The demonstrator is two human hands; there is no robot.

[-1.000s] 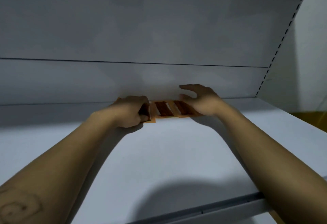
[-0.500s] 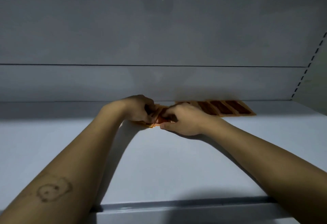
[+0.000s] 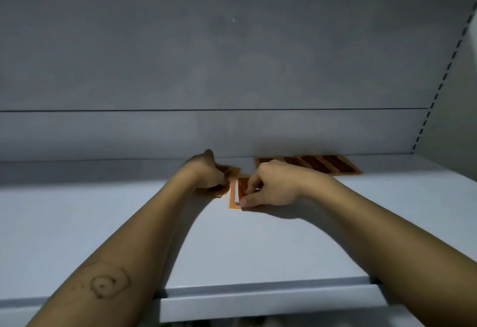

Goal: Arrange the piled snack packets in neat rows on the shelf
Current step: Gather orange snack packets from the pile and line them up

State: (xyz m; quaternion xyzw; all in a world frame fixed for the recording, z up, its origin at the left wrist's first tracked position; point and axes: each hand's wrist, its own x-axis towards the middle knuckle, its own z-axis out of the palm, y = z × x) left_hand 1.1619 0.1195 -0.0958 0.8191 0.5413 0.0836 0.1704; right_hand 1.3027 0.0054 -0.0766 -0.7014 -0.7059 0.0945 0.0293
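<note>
Nearest, at the bottom of the frame, the shelf (image 3: 258, 249) lip and both forearms reach in. At centre, the right hand (image 3: 271, 190) has just drawn one orange packet (image 3: 236, 197) out; its fingers are pinched on it against the shelf. A moment ago it was still at the stack (image 3: 227, 174), which the left hand (image 3: 206, 174) keeps clasped. Farther back, right of centre, the row (image 3: 322, 164) lies along the back wall. This packet probably starts a second row.
</note>
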